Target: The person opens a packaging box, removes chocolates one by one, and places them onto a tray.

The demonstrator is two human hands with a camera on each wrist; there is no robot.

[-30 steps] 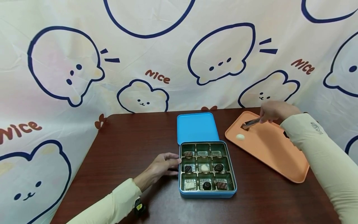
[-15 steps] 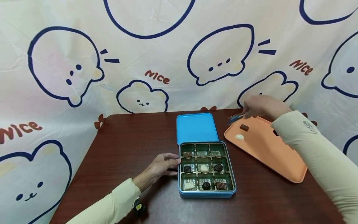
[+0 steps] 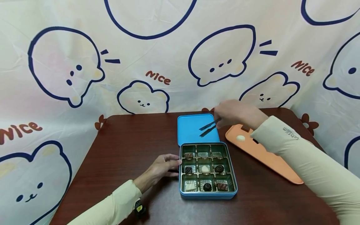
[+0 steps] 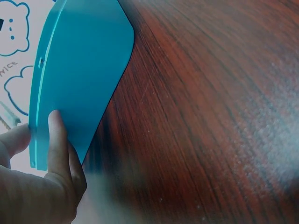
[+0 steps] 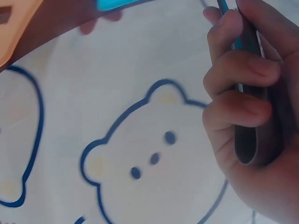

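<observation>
My left hand [image 3: 158,169] rests at the left side of a blue tin [image 3: 208,196], its fairly straight fingers on the wall and its thumb at the rim, as the left wrist view [image 4: 60,163] confirms. Inside the tin, a gold divided insert carries several chocolates, among them a white one [image 3: 205,169] and a dark swirled one [image 3: 219,168]. My right hand [image 3: 237,113] grips a pair of tongs [image 3: 209,124] above the blue lid [image 3: 189,129]. The tong tips stand apart with nothing seen between them. Curled fingers wrap the tongs' handle [image 5: 254,140] in the right wrist view.
An orange tray [image 3: 270,157] lies to the right, partly covered by my right arm. On it are a white piece [image 3: 240,137] and a brown chocolate [image 3: 245,127]. A printed cloth [image 3: 180,62] hangs behind the dark wooden table [image 3: 135,140].
My right hand has moved left with the tongs, from the brown chocolate on the tray to above the lid. That chocolate stays on the tray. My left hand has kept its place.
</observation>
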